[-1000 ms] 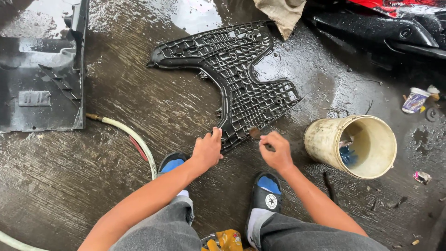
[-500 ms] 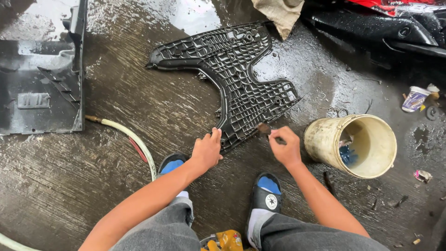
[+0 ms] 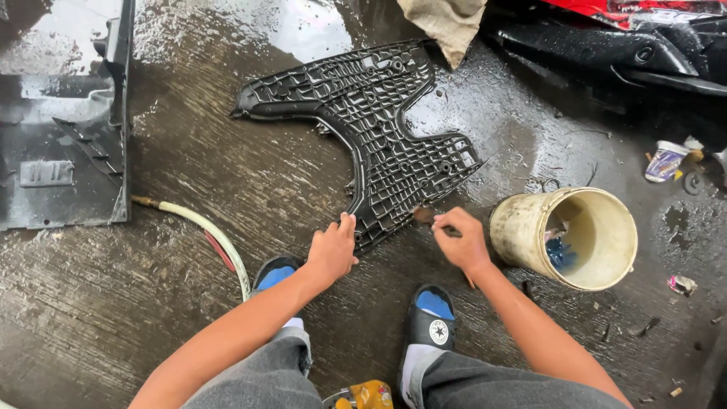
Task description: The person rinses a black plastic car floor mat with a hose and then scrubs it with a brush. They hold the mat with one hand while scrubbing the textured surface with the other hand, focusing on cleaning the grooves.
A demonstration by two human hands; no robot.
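the black ribbed plastic panel [image 3: 371, 129] lies flat on the wet floor by the feet, looks light, stiff and slippery, best held by its near edge, where the left hand [image 3: 332, 250] presses open-fingered while the right hand [image 3: 462, 241] pinches a small brush [image 3: 424, 216].
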